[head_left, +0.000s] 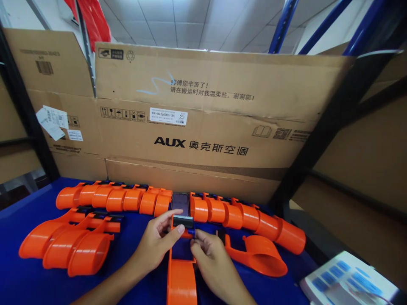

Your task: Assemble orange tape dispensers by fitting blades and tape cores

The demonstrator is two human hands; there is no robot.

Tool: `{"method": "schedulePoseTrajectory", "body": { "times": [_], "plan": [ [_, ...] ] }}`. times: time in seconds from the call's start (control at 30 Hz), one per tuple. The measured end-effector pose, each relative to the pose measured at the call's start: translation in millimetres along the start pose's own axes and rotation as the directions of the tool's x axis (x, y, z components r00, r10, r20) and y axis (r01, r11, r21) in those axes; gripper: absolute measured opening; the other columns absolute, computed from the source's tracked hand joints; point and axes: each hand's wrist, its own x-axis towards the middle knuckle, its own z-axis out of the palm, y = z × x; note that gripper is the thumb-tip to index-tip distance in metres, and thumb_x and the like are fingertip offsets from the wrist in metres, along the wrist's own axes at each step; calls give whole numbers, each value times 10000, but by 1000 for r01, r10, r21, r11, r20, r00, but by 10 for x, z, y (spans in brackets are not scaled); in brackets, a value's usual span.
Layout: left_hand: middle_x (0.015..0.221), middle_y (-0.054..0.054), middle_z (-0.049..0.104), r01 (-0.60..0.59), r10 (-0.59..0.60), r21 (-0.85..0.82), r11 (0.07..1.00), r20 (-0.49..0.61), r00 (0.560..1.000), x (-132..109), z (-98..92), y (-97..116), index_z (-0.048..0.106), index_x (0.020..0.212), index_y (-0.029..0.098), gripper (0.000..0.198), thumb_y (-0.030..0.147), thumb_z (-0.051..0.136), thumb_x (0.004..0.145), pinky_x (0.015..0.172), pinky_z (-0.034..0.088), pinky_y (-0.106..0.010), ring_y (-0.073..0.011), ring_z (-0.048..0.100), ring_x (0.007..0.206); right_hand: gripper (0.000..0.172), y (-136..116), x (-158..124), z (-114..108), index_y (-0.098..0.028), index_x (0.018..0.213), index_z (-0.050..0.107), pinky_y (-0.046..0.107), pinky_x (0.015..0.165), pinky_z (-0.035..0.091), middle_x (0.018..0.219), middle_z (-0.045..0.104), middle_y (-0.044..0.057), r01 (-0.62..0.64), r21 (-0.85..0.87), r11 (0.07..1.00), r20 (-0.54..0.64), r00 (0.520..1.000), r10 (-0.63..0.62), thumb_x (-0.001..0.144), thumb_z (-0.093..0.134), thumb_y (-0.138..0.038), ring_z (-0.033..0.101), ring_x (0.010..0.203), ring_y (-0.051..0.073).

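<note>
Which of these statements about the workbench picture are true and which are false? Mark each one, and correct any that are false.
1. Both hands hold the same orange tape dispenser. True: the left hand and right hand meet at its toothed cutter end.
2. The table cover is green. False: it is blue.
3. A phone lies in the middle of the back row of dispensers. True.
4. The cardboard box behind the row is blank. False: it carries printed AUX lettering and labels.
5. Three dispensers lie nested at the left. True.
</note>
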Motion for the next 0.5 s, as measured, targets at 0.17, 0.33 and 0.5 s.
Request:
{"method": "schedulePoseTrajectory", "body": {
  "times": [0.17, 0.33, 0.5],
  "plan": [
    [880, -47, 736, -5, 5, -20, 1000, -3, 1000, -16, -4, 25, 694, 1267, 188, 476, 434, 730, 861, 779, 515, -296, -236, 672, 906, 188, -10, -5, -10, -208, 738, 473, 222, 559, 359, 645, 450, -56, 5, -47, 999, -35, 999, -7, 914, 413, -236, 438, 581, 112],
    [989, -69, 775, -1, 0, -99, 995, -16, 1000, -3, -33, 61, 734, 1205, 199, 428, 431, 747, 846, 889, 519, -335, -265, 688, 986, 171, 18, 15, 28, -216, 742, 471, 205, 509, 347, 628, 390, -75, -19, 65, 998, -12, 1000, 20, 906, 453, -262, 425, 528, 99],
    [1146, -99, 767, 17, -43, -298, 954, -79, 996, 26, -47, 107, 768, 1148, 191, 395, 460, 723, 861, 1030, 467, -324, -287, 632, 1202, 66, 107, -5, 164, -218, 866, 519, 196, 500, 317, 603, 410, -101, -19, 137, 990, -8, 1000, 20, 889, 552, -270, 371, 495, 85]
  ]
}}
